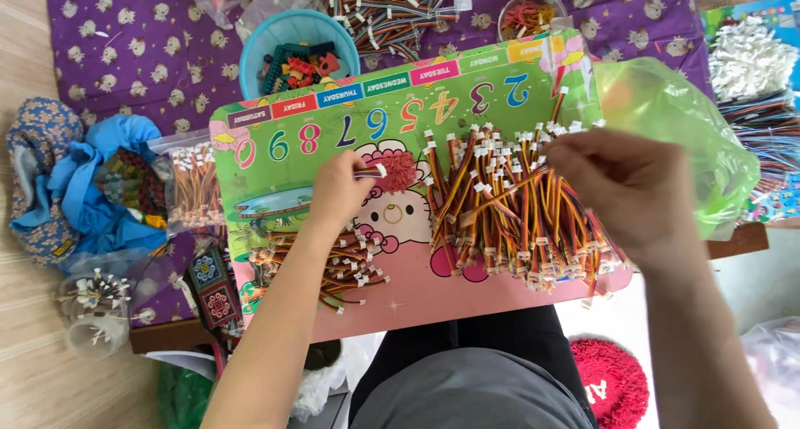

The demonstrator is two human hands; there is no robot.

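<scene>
The left hand (337, 187) is pinched shut on a short cable (371, 172), its white plug poking out past the fingertips, over the middle of the pink-and-green board (275, 146) that serves as a tabletop. The right hand (633, 187) is closed on wires at the top of the big pile (517, 208) of red, yellow and brown cables (its fingers are blurred, so exactly which wire it grips I cannot tell). A smaller heap (333, 266) lies just below the left hand, apart from the big pile.

The step in hand looks like sorting: single cables drawn from the big pile and handled one at a time. A next move would call for teasing one wire free without dragging its tangled neighbours along.

Beyond the board sit a blue bowl (298, 50) of small plastic parts, a green bag (675, 137) to the right, and a clear bag of more cables (193, 187) to the left.
</scene>
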